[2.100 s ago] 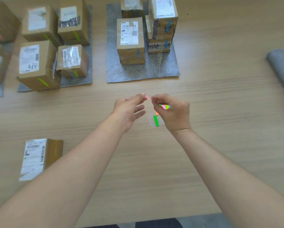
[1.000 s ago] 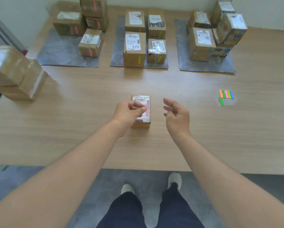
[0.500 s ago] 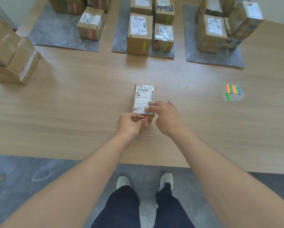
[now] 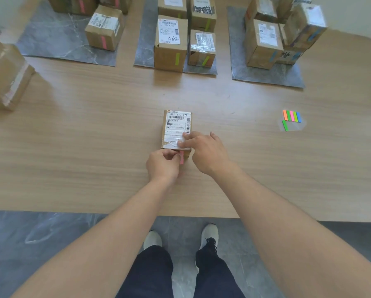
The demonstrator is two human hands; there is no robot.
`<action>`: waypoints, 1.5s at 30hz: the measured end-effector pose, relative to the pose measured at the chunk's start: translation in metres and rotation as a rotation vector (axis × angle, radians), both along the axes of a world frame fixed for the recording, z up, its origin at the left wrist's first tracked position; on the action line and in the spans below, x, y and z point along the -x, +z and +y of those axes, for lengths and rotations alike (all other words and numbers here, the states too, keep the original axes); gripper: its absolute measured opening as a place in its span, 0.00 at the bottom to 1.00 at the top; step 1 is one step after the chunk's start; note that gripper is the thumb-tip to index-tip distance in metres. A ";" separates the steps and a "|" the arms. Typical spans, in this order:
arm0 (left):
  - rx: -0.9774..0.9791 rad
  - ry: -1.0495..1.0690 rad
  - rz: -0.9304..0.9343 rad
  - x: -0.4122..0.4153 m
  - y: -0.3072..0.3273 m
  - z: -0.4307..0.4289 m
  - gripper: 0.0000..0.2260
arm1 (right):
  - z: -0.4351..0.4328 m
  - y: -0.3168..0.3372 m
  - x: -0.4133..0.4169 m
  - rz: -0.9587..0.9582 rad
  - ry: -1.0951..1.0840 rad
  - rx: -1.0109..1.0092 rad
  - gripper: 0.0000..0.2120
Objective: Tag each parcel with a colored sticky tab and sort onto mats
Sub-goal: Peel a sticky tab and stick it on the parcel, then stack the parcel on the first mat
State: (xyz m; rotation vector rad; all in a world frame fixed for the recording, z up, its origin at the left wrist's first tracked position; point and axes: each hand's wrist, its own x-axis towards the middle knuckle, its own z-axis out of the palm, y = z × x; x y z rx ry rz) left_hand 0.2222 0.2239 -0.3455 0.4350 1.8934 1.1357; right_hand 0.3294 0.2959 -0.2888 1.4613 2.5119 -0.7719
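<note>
Left grip (image 4: 162,166) pinches pink tab (image 4: 181,158) against near face of parcel (image 4: 177,127); right grip (image 4: 206,153), fingers straight, presses parcel top just beside. Parcel mid-bench (image 4: 94,130), long axis running away from person, both grips at near end. Far left bench corner: mat (image 4: 57,43) holding pink-tagged parcels (image 4: 104,29); left grip nearer it.

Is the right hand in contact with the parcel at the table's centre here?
Touching. The head view shows the right hand with fingertips laid on the near end of the parcel, while the left hand pinches the pink tab.
</note>
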 end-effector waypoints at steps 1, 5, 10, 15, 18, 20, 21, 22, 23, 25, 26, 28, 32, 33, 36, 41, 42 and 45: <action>0.002 0.009 -0.010 -0.001 0.001 0.000 0.05 | -0.001 0.000 0.000 -0.003 -0.002 0.004 0.31; 0.011 0.028 -0.021 -0.001 0.002 0.000 0.04 | -0.004 0.001 -0.001 -0.003 -0.001 0.009 0.32; 0.053 0.018 0.027 0.000 -0.003 -0.001 0.14 | -0.006 0.003 -0.002 -0.001 0.013 0.016 0.28; 0.142 0.071 0.030 0.009 -0.005 -0.003 0.08 | -0.005 -0.001 -0.003 0.008 0.018 0.009 0.31; 0.170 0.166 0.112 0.025 0.000 -0.008 0.05 | -0.005 -0.002 -0.003 0.008 0.021 0.005 0.35; 0.128 0.168 0.144 0.037 0.002 -0.008 0.06 | -0.005 -0.003 -0.004 0.019 0.021 0.006 0.36; 0.094 0.151 0.103 0.043 0.002 -0.006 0.08 | -0.005 -0.004 -0.004 0.028 0.017 0.004 0.36; 0.053 0.143 0.025 0.046 0.005 -0.003 0.12 | -0.006 -0.006 -0.003 0.038 0.008 0.000 0.36; 0.021 0.140 -0.065 0.046 0.011 0.000 0.15 | -0.007 -0.009 -0.002 0.049 -0.007 0.001 0.35; -0.038 0.123 -0.200 0.043 0.024 0.006 0.16 | -0.014 -0.013 -0.001 0.131 -0.064 0.006 0.33; -0.060 0.105 -0.243 0.041 0.031 0.009 0.17 | -0.020 -0.016 -0.001 0.240 -0.140 0.029 0.32; -0.090 0.082 -0.311 0.038 0.037 0.012 0.19 | -0.033 -0.018 0.002 0.590 -0.444 0.188 0.30; -0.102 0.026 -0.358 0.041 0.041 0.013 0.18 | -0.047 -0.013 0.015 0.864 -0.939 0.431 0.22; -0.101 0.028 -0.367 0.043 0.043 0.013 0.18 | -0.047 -0.014 0.016 0.866 -0.976 0.445 0.17; -0.110 0.016 -0.367 0.051 0.053 0.013 0.16 | -0.043 0.002 0.027 0.853 -1.010 0.461 0.13; -0.157 0.022 -0.388 0.074 0.088 0.017 0.14 | -0.032 0.039 0.051 0.890 -0.995 0.399 0.13; -0.164 0.026 -0.392 0.079 0.096 0.018 0.14 | -0.029 0.047 0.056 0.902 -0.983 0.391 0.16; -0.211 0.018 -0.371 0.092 0.125 0.025 0.16 | -0.016 0.067 0.069 0.956 -0.967 0.360 0.18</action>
